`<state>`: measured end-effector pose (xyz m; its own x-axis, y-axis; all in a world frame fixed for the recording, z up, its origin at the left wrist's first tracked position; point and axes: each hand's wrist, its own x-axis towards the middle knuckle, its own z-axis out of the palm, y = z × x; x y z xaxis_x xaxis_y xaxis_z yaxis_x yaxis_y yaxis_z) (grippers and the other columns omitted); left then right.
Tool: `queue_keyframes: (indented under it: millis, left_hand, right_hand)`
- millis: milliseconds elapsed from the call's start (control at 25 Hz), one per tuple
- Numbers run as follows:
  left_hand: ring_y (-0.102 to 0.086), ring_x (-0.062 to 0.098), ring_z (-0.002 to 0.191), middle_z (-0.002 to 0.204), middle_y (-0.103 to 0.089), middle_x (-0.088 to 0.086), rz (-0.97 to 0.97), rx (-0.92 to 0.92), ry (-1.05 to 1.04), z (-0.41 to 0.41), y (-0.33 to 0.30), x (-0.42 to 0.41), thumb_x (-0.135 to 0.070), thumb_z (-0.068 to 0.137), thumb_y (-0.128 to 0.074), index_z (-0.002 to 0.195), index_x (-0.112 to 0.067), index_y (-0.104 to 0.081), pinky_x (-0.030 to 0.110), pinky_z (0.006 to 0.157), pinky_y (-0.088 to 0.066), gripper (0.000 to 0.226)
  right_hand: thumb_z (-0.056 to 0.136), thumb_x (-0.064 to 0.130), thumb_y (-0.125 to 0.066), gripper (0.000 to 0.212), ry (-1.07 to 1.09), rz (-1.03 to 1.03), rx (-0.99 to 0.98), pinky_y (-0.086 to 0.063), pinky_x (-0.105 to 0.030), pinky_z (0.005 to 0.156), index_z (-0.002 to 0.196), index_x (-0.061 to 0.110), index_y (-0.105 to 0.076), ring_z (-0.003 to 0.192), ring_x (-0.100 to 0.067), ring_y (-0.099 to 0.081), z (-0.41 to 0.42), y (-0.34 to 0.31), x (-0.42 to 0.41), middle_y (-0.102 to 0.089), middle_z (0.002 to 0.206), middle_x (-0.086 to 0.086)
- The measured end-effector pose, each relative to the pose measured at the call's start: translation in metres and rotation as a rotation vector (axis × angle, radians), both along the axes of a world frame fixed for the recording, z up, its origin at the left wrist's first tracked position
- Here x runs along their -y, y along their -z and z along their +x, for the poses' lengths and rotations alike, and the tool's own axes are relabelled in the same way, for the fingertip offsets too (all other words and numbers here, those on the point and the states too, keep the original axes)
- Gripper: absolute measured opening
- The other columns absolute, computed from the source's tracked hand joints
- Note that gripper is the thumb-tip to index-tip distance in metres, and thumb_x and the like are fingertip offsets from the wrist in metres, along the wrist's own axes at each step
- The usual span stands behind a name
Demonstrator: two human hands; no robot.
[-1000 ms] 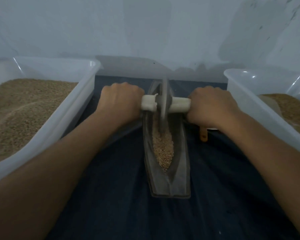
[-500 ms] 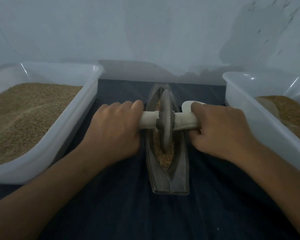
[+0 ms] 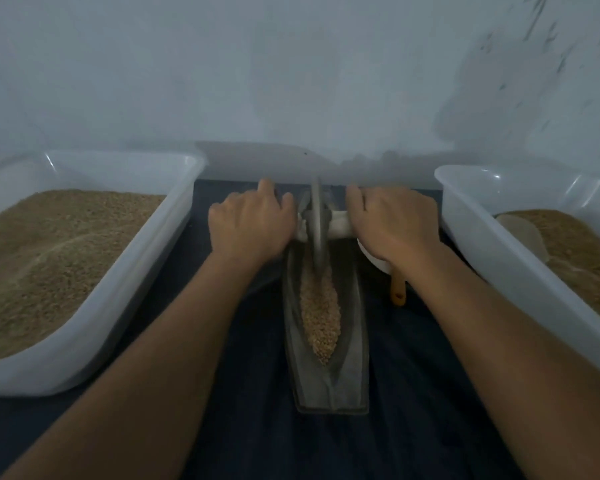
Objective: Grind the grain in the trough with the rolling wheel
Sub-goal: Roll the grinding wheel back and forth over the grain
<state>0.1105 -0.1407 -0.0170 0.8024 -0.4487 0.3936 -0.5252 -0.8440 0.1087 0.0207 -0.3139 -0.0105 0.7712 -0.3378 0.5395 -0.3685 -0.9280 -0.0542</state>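
Grinding trough [image 3: 329, 382]: long, narrow, boat-shaped, dark grey, lying lengthwise on the dark blue cloth [image 3: 257, 427] that covers the desk, midway between its left and right edges, far end near the back edge by the wall. Pale tan grain [image 3: 321, 317] fills the central groove in a tapering strip; near end of trough bare. Rolling wheel [image 3: 316, 223]: thin dark disc, upright on edge at the far end of the trough, blurred. Pale axle handle [image 3: 340, 225] runs through its centre.

Left hand [image 3: 250, 226]: grip clenched round the left end of the handle. Right hand [image 3: 394, 223]: grip clenched round the right end. Both arms extended.

White tub [image 3: 125, 306] of brown grain at the left edge; second white tub [image 3: 478, 244] at the right edge. White scoop [image 3: 373, 258] with orange handle just right of the trough, partly under the right wrist.
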Motion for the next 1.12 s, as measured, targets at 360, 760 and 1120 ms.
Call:
queue_keyframes:
  millis: [360,760,1120]
  left_hand:
    - [-0.064,0.026,0.058,0.082,-0.074,0.006,-0.048,0.313,0.319,-0.065,0.013,-0.071,-0.038,0.105,-0.035,0.109,-0.013,-0.066,0.041,0.057,-0.055,0.040]
    - [-0.059,0.029,0.077,0.094,-0.067,0.004,0.119,0.073,0.038,0.011,-0.015,0.011,-0.035,0.103,-0.030,0.087,-0.024,-0.051,0.037,0.067,-0.036,0.029]
    - [-0.056,0.019,0.050,0.072,-0.065,-0.001,0.084,0.425,0.399,-0.060,0.018,-0.071,-0.027,0.097,-0.058,0.096,-0.015,-0.067,0.031,0.044,-0.042,0.015]
  right_hand:
    - [0.108,0.050,-0.022,0.057,-0.104,-0.099,0.119,-0.016,-0.020,0.049,0.124,0.023,-0.070,0.054,-0.007,-0.041,-0.107,0.031,-0.034,-0.066,0.075,0.008]
    - [0.106,0.039,-0.020,0.055,0.085,-0.001,-0.069,-0.020,-0.032,0.049,0.065,0.017,-0.049,0.052,-0.020,-0.044,0.000,0.007,0.005,-0.048,0.060,-0.001]
    - [0.107,0.049,-0.015,0.060,-0.119,-0.138,0.047,-0.048,-0.031,0.051,0.077,0.026,-0.063,0.053,-0.009,-0.049,-0.092,0.021,-0.040,-0.059,0.067,0.008]
